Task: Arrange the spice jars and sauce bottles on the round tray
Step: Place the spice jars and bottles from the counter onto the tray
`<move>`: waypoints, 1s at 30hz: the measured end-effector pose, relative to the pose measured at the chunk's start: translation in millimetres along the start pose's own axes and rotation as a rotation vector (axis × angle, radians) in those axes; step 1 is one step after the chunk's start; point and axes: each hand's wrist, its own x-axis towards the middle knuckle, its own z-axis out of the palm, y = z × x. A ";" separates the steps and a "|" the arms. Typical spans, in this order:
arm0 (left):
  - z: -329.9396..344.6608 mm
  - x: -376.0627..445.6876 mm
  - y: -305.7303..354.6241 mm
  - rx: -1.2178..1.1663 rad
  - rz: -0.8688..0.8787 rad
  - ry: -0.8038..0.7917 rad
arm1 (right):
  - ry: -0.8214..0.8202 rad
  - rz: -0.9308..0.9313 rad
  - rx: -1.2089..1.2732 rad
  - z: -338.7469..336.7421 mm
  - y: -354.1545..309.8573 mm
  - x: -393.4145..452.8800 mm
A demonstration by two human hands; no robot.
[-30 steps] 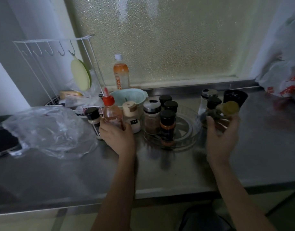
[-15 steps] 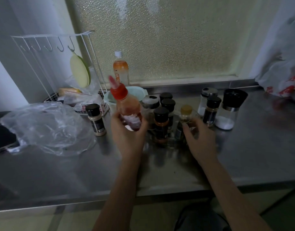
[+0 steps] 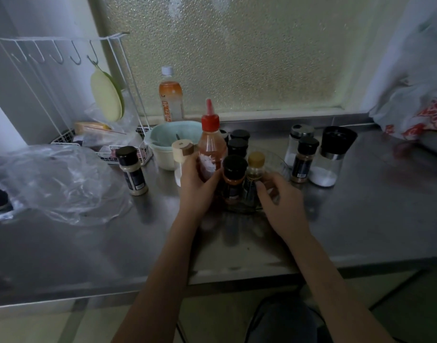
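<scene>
**Hands crowd the tray and hide most of it**

The left hand (image 3: pixel 196 186) is wrapped around the lower body of the red-capped sauce bottle (image 3: pixel 210 147), holding it upright at the left edge of the round tray (image 3: pixel 280 164); whether the bottle's base touches the tray is hidden by the hand. The right hand (image 3: pixel 281 201) sits at the tray's near rim, fingers loosely curled beside the yellow-capped bottle (image 3: pixel 255 169); whether it grips anything cannot be told. The clear tray shows only as a faint rim on the right. A black-lidded jar (image 3: pixel 234 177) stands at its front, with more black lids (image 3: pixel 238 142) behind, their bodies concealed. On the steel surface (image 3: pixel 361 214), three jars (image 3: pixel 322 157) wait to the right, one spice jar (image 3: pixel 132 167) to the left. A white shaker (image 3: pixel 181 154) is partly covered by the left hand.
</scene>
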 end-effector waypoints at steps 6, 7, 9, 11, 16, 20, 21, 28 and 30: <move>4.7 -4.0 0.4 0.098 0.029 -0.009 | 0.005 -0.008 0.015 0.9 4.1 0.8; 5.2 -6.5 2.5 0.086 0.038 0.029 | 0.010 -0.010 0.014 1.2 4.5 1.0; 4.3 -14.2 7.6 0.085 0.073 0.092 | 0.022 -0.013 0.022 1.6 4.6 0.3; 1.9 -22.8 12.7 0.171 0.188 0.090 | 0.058 -0.013 0.059 0.8 3.4 -1.5; 8.4 -27.0 13.7 0.457 0.265 0.161 | 0.184 -0.022 0.199 -4.6 -2.7 -7.1; 8.8 -25.2 4.8 0.492 0.171 0.134 | 0.459 0.069 0.147 -14.1 1.4 4.2; 8.1 -24.4 3.7 0.501 0.151 0.112 | 0.546 0.127 0.073 -18.5 7.2 11.2; 7.7 -21.2 7.0 0.532 0.094 0.067 | 0.354 0.405 -0.175 -18.1 37.6 33.4; 7.4 -21.6 9.1 0.538 0.086 0.060 | 0.294 0.444 -0.227 -12.7 38.6 38.3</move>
